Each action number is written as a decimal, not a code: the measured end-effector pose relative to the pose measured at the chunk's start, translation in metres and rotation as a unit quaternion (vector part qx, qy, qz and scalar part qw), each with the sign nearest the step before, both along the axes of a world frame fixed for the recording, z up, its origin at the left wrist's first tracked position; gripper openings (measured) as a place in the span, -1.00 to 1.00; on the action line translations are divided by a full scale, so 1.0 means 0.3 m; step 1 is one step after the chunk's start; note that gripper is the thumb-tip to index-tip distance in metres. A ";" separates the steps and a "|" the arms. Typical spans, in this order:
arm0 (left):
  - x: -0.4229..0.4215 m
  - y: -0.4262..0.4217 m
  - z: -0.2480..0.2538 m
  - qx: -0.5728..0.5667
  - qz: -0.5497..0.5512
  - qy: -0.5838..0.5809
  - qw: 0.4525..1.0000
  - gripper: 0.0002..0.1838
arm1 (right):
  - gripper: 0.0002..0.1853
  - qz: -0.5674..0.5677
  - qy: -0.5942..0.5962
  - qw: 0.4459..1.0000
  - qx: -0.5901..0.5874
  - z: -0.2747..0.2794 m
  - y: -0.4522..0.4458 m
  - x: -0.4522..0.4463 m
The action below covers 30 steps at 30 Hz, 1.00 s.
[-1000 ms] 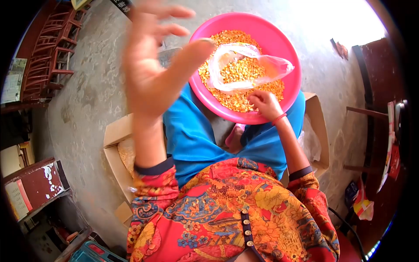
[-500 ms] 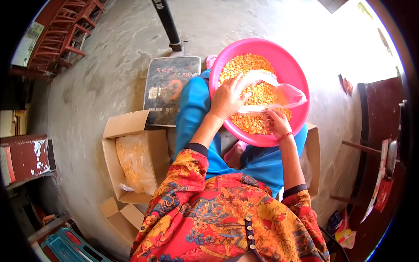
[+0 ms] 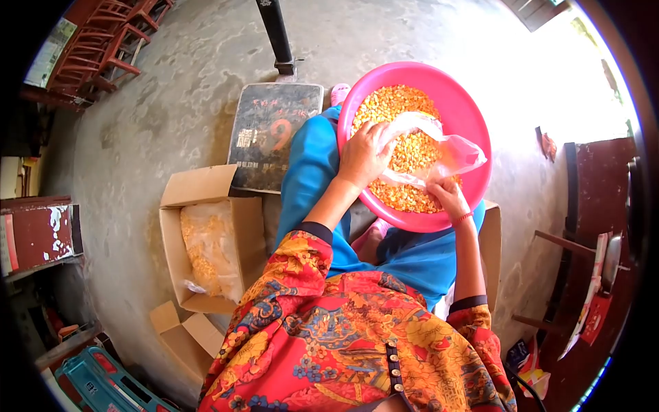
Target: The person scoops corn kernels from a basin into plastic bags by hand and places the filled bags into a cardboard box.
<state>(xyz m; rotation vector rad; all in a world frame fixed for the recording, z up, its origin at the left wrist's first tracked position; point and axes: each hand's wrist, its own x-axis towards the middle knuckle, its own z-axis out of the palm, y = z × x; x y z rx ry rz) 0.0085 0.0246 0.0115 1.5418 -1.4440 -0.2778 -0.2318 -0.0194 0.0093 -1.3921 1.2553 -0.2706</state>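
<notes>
A clear plastic bag lies mouth-open over orange-yellow corn kernels in a pink basin on my lap. My left hand is at the bag's left edge, thumb and fingers curled around the film. My right hand pinches the lower rim of the bag near the basin's near side. Kernels show through the bag's opening, but I cannot tell how many are inside it. Some of the left fingertips are hidden by the film.
A platform scale with a black post stands left of my legs. An open cardboard box holds a bag of kernels. Another box is partly hidden at right. A teal case sits lower left.
The view has shifted slightly. Both hands stay on the bag; my right hand has moved a little along its rim, and the left fingers have drawn closer together.
</notes>
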 end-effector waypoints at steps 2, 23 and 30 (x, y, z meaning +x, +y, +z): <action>-0.005 0.000 0.002 0.016 0.001 -0.008 1.000 -0.67 | -0.79 0.068 -0.017 0.995 -0.072 -0.038 0.037 -0.030; -0.011 0.006 0.001 0.089 -0.021 -0.058 0.994 -0.64 | -0.77 0.108 0.031 0.986 -0.124 -0.019 0.057 0.006; -0.012 0.004 -0.008 0.090 -0.023 -0.074 0.993 -0.66 | -0.77 0.110 0.038 0.986 -0.120 -0.024 0.056 0.003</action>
